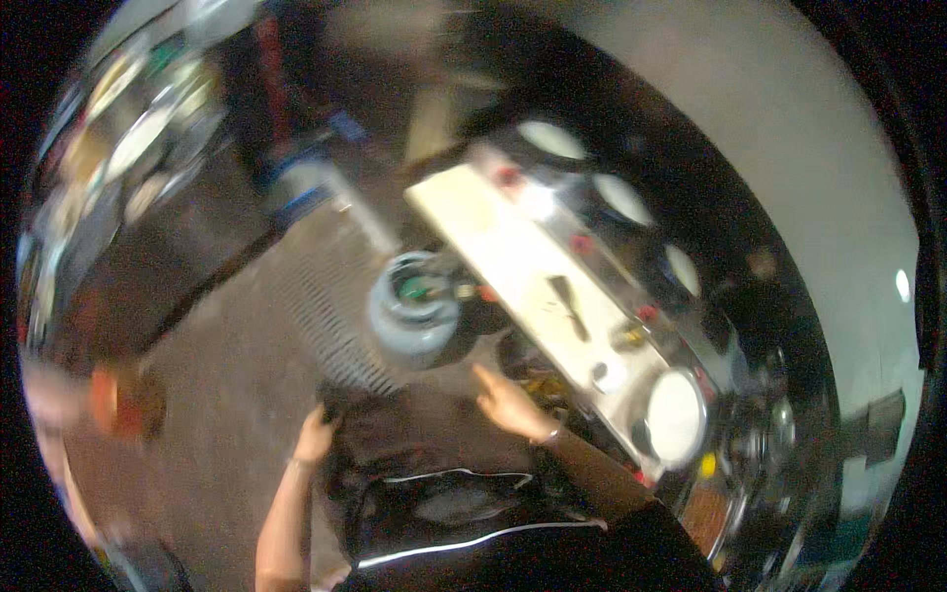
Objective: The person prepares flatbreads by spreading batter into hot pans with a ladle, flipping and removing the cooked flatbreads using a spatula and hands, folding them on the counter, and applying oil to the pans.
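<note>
The picture is blurred. My right hand (512,403) reaches forward with its index finger out and nothing visible in it. Beyond its fingertips, on the floor, stands a light blue gas cylinder (413,325) with a collar around its green-looking top. My left hand (317,436) hangs low at the left; a small dark patch (333,409) lies at its fingers, and I cannot tell whether it is held. To the right of the cylinder runs a long pale counter (484,233) bearing a dark utensil (570,307), perhaps a spatula.
A white round dish or lid (675,418) sits at the counter's near end. More white round things (624,198) line its far side. A slotted floor grate (333,325) lies left of the cylinder. An orange-red object (122,399) is at far left.
</note>
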Demonstrator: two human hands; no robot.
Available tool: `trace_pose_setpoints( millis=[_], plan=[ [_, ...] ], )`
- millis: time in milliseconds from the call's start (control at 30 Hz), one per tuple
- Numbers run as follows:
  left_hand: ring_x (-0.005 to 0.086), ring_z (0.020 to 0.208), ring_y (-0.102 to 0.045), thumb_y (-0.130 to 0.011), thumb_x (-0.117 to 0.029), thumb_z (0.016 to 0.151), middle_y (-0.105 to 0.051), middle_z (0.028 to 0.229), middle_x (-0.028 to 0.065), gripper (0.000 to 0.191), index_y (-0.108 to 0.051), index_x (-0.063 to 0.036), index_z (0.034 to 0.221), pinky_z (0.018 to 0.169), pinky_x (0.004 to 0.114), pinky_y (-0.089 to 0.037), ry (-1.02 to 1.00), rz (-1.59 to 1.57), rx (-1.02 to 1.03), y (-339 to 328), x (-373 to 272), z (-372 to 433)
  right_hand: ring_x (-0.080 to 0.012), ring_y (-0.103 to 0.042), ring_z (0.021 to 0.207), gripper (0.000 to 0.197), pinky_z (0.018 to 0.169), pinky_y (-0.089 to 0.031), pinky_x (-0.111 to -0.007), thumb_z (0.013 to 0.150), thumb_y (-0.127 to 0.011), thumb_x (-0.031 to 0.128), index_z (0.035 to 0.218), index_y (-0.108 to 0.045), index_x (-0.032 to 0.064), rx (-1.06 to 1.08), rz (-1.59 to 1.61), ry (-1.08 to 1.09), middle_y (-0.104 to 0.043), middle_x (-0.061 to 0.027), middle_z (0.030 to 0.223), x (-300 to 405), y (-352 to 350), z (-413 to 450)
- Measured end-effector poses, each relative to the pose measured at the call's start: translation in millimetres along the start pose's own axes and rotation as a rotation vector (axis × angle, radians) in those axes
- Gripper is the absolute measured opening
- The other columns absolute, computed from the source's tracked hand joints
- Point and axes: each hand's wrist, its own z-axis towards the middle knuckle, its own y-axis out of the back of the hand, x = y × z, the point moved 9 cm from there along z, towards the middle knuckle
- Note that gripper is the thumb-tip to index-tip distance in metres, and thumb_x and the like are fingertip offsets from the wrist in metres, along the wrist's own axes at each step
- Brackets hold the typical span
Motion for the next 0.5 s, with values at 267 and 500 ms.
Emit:
trace_pose_setpoints(
  millis=[267,500],
  plan=[
    [0.0237,0.101,-0.054,-0.047,-0.005,0.084,-0.058,0.111,0.0170,0.035,-0.050,0.0013,0.118,0.088,0.034,-0.042,0.433,-0.170,0.437,-124,76,-6,-0.0219,-0.041,0.120,0.044,0.100,-0.035,-0.036,0.092,-0.045,0.030,0.129,-0.040,0.0071,0.366,0.838,-0.081,-0.042,-0.0120,0.132,-59,-139,-194],
    [0.0239,0.103,-0.053,-0.048,-0.008,0.084,-0.058,0.112,0.0157,0.035,-0.050,-0.0003,0.118,0.090,0.036,-0.040,0.243,-0.029,0.756,-224,-36,-25,-0.0191,-0.055,0.105,0.033,0.089,-0.045,-0.031,0.089,-0.052,0.023,0.117,-0.054,0.0064,-0.246,0.686,-0.454,-0.057,-0.0116,0.115,-148,-11,-143]
  ],
)
